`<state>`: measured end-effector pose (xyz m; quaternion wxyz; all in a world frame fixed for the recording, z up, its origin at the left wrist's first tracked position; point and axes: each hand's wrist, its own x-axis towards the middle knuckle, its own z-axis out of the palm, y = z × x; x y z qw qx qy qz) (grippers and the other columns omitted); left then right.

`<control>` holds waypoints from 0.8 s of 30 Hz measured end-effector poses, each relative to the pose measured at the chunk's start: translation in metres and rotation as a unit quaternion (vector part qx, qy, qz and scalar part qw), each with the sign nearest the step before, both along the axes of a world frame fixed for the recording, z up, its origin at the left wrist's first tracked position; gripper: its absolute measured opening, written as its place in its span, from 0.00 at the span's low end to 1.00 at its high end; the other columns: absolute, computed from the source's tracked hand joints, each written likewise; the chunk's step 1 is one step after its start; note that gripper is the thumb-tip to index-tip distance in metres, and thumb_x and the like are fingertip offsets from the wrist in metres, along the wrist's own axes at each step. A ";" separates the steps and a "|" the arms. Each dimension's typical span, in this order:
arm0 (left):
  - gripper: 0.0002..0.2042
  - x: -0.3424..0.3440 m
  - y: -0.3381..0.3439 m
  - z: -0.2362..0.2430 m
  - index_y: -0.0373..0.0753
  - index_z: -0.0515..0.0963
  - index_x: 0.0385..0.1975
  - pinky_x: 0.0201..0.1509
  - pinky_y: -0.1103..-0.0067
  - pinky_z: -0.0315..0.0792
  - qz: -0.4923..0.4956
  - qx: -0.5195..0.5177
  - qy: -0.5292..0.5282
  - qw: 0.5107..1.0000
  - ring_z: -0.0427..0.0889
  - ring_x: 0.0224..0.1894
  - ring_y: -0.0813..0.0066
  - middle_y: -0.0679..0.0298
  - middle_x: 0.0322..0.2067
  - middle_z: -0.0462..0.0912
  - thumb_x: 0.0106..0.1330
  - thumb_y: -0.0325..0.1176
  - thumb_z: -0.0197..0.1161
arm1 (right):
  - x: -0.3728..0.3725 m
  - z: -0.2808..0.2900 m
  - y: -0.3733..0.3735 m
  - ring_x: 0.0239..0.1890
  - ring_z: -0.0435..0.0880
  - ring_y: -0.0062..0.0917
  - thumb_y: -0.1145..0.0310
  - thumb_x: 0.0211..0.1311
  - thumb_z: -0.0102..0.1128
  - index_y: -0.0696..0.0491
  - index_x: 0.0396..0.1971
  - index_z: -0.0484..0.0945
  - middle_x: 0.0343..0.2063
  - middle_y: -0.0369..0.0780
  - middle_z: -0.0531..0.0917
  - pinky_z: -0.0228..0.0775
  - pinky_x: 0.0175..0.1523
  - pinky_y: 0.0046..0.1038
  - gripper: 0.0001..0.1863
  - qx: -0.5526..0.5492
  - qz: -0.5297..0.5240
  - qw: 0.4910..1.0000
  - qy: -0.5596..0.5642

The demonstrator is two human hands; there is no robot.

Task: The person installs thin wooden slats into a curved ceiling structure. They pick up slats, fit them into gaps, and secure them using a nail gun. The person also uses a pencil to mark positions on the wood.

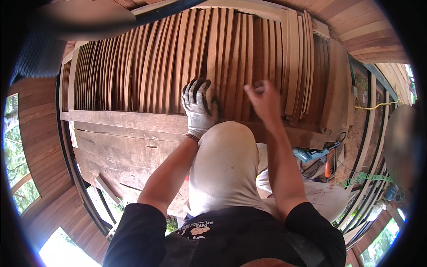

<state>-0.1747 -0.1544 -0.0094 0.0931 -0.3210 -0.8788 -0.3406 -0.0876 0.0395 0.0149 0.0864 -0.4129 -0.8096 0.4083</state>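
A long row of narrow brown wooden slats [155, 66] lies side by side in a wooden frame, overlapping like louvres. My left hand [199, 104], in a white and dark work glove, rests on the slats near the frame's near rail [129, 120]. Its fingers are slightly bent, and the thumb stands apart. Just to the right, my bare right hand [265, 101] hovers over or touches the slats with its fingers curled in. Motion softens its outline, and whatever those fingers may pinch is too small to make out. My raised knee lies between the forearms.
Wide planks [133, 147] extend below the near rail. Loose slats [296, 66] are stacked at the row's right end. A teal power tool [309, 154] and an orange-handled tool [329, 163] lie right of my knee. A yellow cord [377, 106] and green coiled hose [367, 177] run further right.
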 end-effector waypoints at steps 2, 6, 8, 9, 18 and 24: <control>0.30 -0.002 -0.002 -0.007 0.38 0.69 0.64 0.73 0.56 0.61 -0.004 0.021 0.016 1.000 0.68 0.67 0.48 0.52 0.64 0.72 0.58 0.27 0.66 | -0.005 -0.025 -0.018 0.39 0.87 0.43 0.59 0.55 0.76 0.64 0.42 0.80 0.34 0.54 0.86 0.78 0.45 0.37 0.25 -0.060 0.006 0.998 0.010; 0.28 0.000 -0.006 -0.005 0.36 0.68 0.64 0.71 0.56 0.63 -0.007 0.037 0.014 0.999 0.70 0.66 0.46 0.50 0.63 0.72 0.61 0.26 0.64 | -0.006 -0.035 -0.032 0.40 0.88 0.30 0.64 0.56 0.76 0.65 0.43 0.81 0.37 0.49 0.88 0.78 0.47 0.30 0.22 -0.173 -0.004 0.984 0.031; 0.29 -0.001 -0.004 0.001 0.36 0.68 0.65 0.71 0.57 0.63 -0.015 0.043 0.005 0.999 0.69 0.67 0.46 0.50 0.63 0.72 0.61 0.25 0.65 | -0.011 -0.036 -0.029 0.41 0.88 0.29 0.67 0.55 0.76 0.65 0.44 0.81 0.39 0.47 0.89 0.78 0.48 0.29 0.21 -0.253 -0.025 0.966 0.055; 0.29 -0.001 -0.004 -0.001 0.37 0.69 0.65 0.71 0.56 0.62 -0.014 0.049 0.006 0.999 0.69 0.67 0.46 0.50 0.62 0.72 0.60 0.26 0.64 | -0.015 -0.036 -0.031 0.41 0.88 0.29 0.69 0.55 0.75 0.65 0.45 0.81 0.39 0.46 0.89 0.78 0.49 0.29 0.21 -0.280 -0.037 0.957 0.070; 0.31 -0.005 -0.011 -0.008 0.36 0.68 0.65 0.72 0.56 0.63 -0.021 0.064 -0.005 0.998 0.69 0.67 0.46 0.49 0.63 0.73 0.59 0.30 0.66 | -0.011 -0.043 -0.029 0.44 0.87 0.29 0.73 0.56 0.73 0.65 0.47 0.80 0.41 0.46 0.88 0.77 0.49 0.30 0.20 -0.350 -0.048 0.929 0.106; 0.31 -0.004 -0.015 -0.005 0.36 0.68 0.65 0.72 0.56 0.62 -0.022 0.075 -0.022 0.997 0.68 0.67 0.45 0.48 0.63 0.72 0.58 0.32 0.67 | -0.007 -0.045 -0.031 0.42 0.86 0.28 0.70 0.55 0.74 0.64 0.43 0.81 0.39 0.46 0.88 0.76 0.47 0.31 0.18 -0.333 -0.083 0.931 0.125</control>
